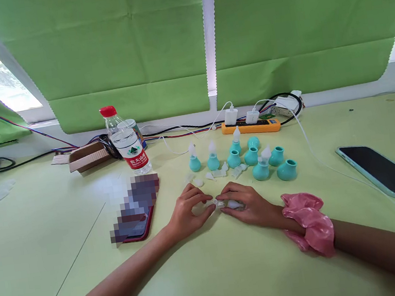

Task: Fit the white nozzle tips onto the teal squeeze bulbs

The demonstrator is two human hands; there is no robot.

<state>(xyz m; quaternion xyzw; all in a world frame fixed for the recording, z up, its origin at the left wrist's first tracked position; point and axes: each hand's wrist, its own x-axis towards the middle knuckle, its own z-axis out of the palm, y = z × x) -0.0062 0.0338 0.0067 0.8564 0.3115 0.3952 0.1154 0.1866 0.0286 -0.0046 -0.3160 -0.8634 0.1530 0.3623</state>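
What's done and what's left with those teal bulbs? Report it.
Done: four teal bulbs carry clear tips. In hand: left hand and right hand pinch a small clear piece between their fingers. Left: about five bare bulbs and a few loose clear pieces on the table.

Red phone [134, 220] screen was pixelated; small clear piece [223, 204] mostly hidden by right hand [252, 206]; mint phone [384, 170] cut off right.

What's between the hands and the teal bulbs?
Head view: loose translucent tips lie scattered between the teal bulbs and left hand, right hand, both pinching a clear piece.
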